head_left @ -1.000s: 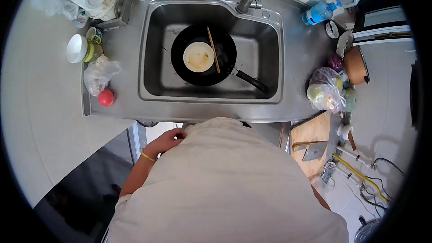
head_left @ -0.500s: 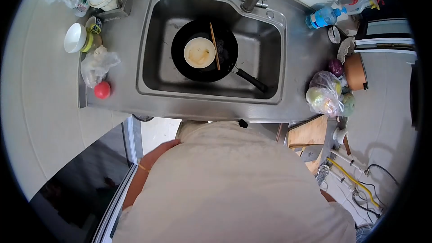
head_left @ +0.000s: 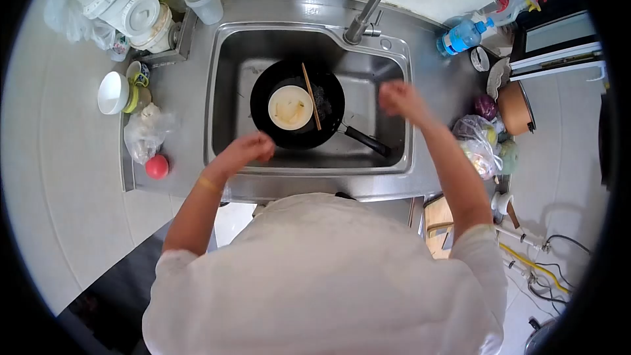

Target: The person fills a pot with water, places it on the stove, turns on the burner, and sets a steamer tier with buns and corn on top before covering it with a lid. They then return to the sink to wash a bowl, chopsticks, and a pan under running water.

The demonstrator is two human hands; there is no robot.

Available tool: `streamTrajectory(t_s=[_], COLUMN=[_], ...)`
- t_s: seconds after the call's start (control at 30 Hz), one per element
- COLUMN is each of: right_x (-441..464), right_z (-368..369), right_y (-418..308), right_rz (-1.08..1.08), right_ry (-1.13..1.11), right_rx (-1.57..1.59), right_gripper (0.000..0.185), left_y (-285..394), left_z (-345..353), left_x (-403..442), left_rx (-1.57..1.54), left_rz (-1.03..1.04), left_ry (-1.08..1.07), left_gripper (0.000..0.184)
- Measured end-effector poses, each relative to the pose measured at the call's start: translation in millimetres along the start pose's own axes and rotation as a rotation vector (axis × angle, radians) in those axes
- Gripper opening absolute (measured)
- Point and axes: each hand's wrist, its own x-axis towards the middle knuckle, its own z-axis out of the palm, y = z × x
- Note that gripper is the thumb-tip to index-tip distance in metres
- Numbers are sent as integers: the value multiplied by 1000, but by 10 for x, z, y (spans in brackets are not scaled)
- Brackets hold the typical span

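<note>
A black frying pan [head_left: 328, 102] lies in the steel sink [head_left: 378, 131], its handle pointing toward the lower right. Inside the pan are a white bowl [head_left: 290, 108] with yellowish residue and a pair of wooden chopsticks [head_left: 311, 98]. Over the sink's front left edge, close to the pan, hovers my left hand [head_left: 254, 147], fingers curled and nothing visible in them. My right hand [head_left: 399, 100] is above the right side of the sink, closed in a loose fist, also with nothing visible in it. Neither hand touches the pan.
Behind the sink rises a faucet [head_left: 368, 10]. On the left counter are a red round item [head_left: 157, 166], a plastic bag [head_left: 144, 138] and a white bowl [head_left: 113, 93]. A blue bottle [head_left: 460, 38] and bagged produce [head_left: 478, 148] stand at the right.
Both hands have come up from beside the body to over the sink. The view has tilted, showing more of the faucet. Pan, bowl and chopsticks lie as before.
</note>
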Motion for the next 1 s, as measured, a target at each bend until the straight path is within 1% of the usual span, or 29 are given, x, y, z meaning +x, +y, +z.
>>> streamTrajectory(t_s=[0.03,0.1,0.17,0.27,0.37,0.47,0.57,0.67,0.77,0.83,0.87,0.9,0.93,0.97,1.0], right_x=[290,1026,1879,2114,2499,2672,2486,2455,2336,1904,1704,1544,1493,1277,1340], right_z=[-69,-239,-419,-338,-339,-406,-415,-456,-353,-123,42,243,527,801,1110], right_y=[-155,-185,4,-422,-232,-14,-92,-94,43,29,115,257,531,467,815], right_rz=[68,1,-173,-134,-197,-218,-73,-113,-208,-417,-341,-266,-329,-196,-428], right_ry=[96,286,470,456,493,466,398,385,599,800,754,705,599,368,273], right_rx=[174,126,-326,-526,-566,-471,-82,-201,-67,170,112,53,-130,-131,-334], right_gripper=[32,40,47,51,45,41,38,37,34,29,25,20,13,14,19], left_y=[-24,-254,-314,-567,-616,-741,-799,-826,-865,-1244,-1388,-1284,-1032,-893,-1071], left_z=[2,-36,42,24,17,-83,-80,-30,-1,-189,-274,-259,-193,-170,-280], left_x=[298,918,1301,1674,1868,2119,2331,2467,2514,2576,2595,2497,2314,2202,2193], left_rx=[17,28,-13,-41,-47,-86,-164,-144,-168,44,151,427,709,998,1010], left_rz=[-7,-52,-131,-264,-308,-269,-272,-275,-266,-159,-103,-73,-43,-9,121], left_ry=[81,237,358,450,541,609,626,653,692,766,800,919,1025,1118,1222], left_gripper=[18,18,20,21,19,20,19,17,18,21,23,25,27,30,31])
